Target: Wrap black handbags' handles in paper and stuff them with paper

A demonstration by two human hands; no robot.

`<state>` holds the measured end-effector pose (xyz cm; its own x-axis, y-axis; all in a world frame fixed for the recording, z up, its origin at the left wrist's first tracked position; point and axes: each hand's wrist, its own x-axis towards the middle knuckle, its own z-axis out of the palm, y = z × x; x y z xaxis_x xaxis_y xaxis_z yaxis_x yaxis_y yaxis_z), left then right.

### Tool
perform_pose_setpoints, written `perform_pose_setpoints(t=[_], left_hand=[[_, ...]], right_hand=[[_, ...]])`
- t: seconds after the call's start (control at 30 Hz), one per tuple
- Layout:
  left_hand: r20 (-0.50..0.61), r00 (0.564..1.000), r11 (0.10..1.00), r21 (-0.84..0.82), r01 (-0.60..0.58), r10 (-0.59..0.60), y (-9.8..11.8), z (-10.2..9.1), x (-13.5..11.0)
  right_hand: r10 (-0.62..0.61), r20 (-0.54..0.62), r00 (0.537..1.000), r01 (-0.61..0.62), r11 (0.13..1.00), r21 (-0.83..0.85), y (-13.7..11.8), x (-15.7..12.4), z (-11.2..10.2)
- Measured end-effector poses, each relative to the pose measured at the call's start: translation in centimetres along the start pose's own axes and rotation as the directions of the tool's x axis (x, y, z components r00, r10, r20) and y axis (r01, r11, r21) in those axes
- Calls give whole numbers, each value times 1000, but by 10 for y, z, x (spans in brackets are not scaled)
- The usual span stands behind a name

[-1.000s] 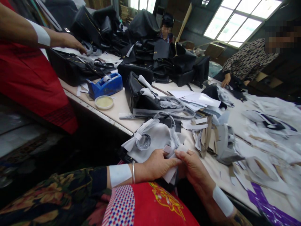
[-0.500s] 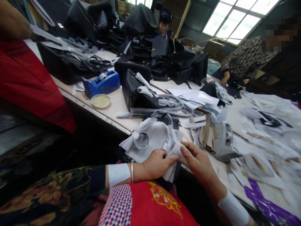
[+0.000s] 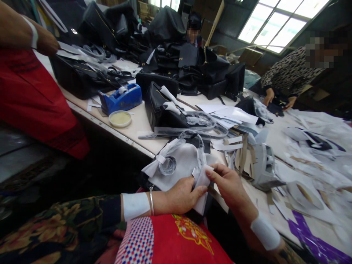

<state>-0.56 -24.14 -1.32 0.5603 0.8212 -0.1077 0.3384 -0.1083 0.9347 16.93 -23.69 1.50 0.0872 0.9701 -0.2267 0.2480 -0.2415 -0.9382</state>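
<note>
My left hand (image 3: 183, 194) and my right hand (image 3: 227, 182) meet at the near table edge, both pinched on a strip of white wrapping paper (image 3: 202, 178). The strip belongs to a bag wrapped in white paper and clear film (image 3: 178, 163) that lies in front of me, half over the edge. Each wrist carries a white band, the left also a thin bangle. A black handbag (image 3: 159, 108) with paper-wrapped handles stands just beyond the wrapped bag.
A blue tape dispenser (image 3: 122, 99) and a small round dish (image 3: 120, 118) sit at the left. Black bags (image 3: 192, 66) pile up at the back. Paper scraps (image 3: 302, 165) litter the right side. A person in red (image 3: 30, 88) stands left; another person's hands (image 3: 277, 99) work far right.
My right hand has slid a little up and left along the white strip, folding it against my left fingers. The hand of the person in red has pulled back from the table.
</note>
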Motion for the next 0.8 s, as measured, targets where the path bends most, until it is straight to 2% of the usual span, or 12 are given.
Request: perform_pose_setpoints(t=[0.1,0.2,0.27,0.33,0.4,0.43,0.5,0.6,0.67,0.8], left_hand=[[4,999,998,-53,45,-45,2,2,0],[-6,996,986,-141,85,-87,1,3,1],[-5,994,977,-185,107,-110,0,4,1],[3,991,966,-225,128,-131,-2,4,1],[11,988,953,-261,153,-156,-4,6,2],[20,986,946,-278,167,-168,-5,7,3],[47,981,930,-313,194,-189,-6,11,4],[105,969,893,-375,248,-225,-6,15,5],[136,956,858,-421,294,-261,-5,15,4],[214,934,769,-530,357,-287,-1,9,3]], right_hand=[[-13,12,1000,13,1000,-9,3,0,-5],[-77,-29,997,71,985,-158,6,-5,-18],[-64,-19,998,57,965,-255,10,-13,-29],[46,76,996,-23,961,-275,16,-25,-36],[183,187,965,-138,963,-231,22,-37,-39],[231,202,952,-189,960,-206,24,-42,-38],[272,156,950,-243,953,-181,25,-45,-37],[218,107,970,-187,952,-241,22,-37,-39],[200,172,965,-153,955,-252,20,-27,-41],[230,317,920,-151,956,-253,17,-7,-45]])
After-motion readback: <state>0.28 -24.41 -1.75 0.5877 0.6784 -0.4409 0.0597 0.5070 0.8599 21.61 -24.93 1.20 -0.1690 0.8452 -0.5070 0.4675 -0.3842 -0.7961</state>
